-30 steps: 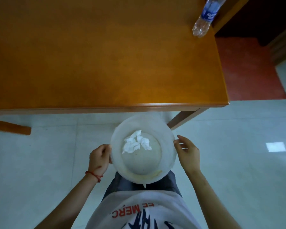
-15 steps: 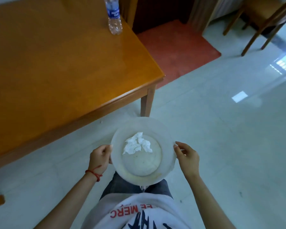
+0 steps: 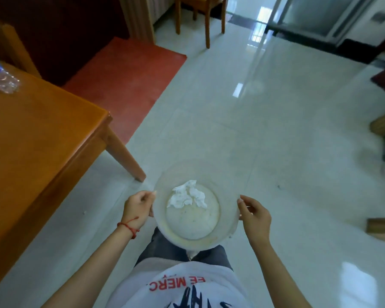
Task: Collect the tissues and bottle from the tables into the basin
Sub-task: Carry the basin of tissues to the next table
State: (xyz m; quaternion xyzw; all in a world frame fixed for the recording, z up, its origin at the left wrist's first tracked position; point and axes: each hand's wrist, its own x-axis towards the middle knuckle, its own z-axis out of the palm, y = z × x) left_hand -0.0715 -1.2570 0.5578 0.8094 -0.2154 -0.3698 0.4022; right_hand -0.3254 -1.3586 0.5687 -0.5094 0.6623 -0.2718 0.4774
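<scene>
1. The basin (image 3: 196,236) is held in the air over the tiled floor (image 3: 287,141), in front of the person's body, off the counter's near right corner.
2. A crumpled tissue (image 3: 187,195) is seen lying inside it, toward the far side of the bottom.
3. The left rim is clamped by the left hand (image 3: 137,207), fingers (image 3: 150,193) closed on it.
4. The right rim is pinched by the right hand (image 3: 255,216).
5. The bottle (image 3: 0,78) is left on the counter (image 3: 38,134) near its far edge, well apart from the basin.
</scene>
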